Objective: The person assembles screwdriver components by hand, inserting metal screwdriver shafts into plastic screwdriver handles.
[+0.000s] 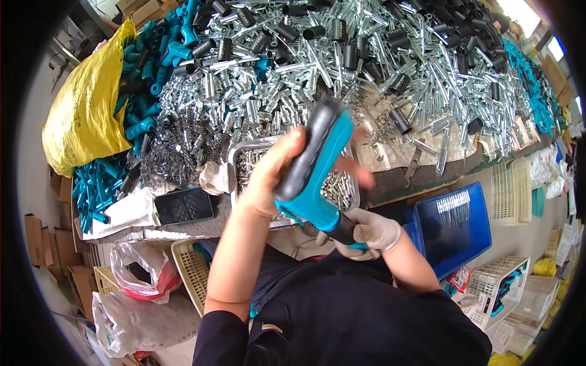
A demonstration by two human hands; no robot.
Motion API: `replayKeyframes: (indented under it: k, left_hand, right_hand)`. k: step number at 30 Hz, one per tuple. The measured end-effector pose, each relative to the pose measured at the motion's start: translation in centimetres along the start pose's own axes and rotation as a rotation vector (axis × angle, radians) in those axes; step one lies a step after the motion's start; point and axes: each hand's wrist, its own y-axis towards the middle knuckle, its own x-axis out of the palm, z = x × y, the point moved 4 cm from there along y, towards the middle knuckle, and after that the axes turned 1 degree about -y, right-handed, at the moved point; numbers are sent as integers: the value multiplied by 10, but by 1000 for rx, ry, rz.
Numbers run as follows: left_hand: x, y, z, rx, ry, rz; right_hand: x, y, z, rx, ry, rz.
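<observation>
I hold a teal, pistol-shaped tool body (pixel 317 192) with a long black ribbed grip, tilted over the front of the bench. My left hand (pixel 270 174), bare, is closed around the grip from behind. Its fingertips show on the far side, smeared by motion. In a whitish glove, my right hand (pixel 378 232) is closed around the black collar (pixel 343 229) at the tool's lower end. Part of the collar and some gloved fingers are hidden. Under the tool sits a metal tray (pixel 234 160) of small silvery pins, partly covered by my left hand and the tool.
Heaped metal rods and tubes (pixel 427 91), springs (pixel 177 140) and black sleeves (pixel 351 56) cover the bench. Teal parts (pixel 97 189) lie left beside a yellow sack (pixel 85 116). A phone (pixel 183 206) rests at the front edge. Right stand a blue bin (pixel 482 235) and crates (pixel 511 192).
</observation>
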Motion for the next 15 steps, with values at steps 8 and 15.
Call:
replayKeyframes:
  k: [8, 15]
  left_hand:
    - [-44, 5, 26, -2, 451, 313]
    - [-45, 7, 20, -45, 435, 364]
  right_hand:
    - [10, -32, -32, -17, 62, 476]
    - [-24, -39, -16, -4, 5, 634]
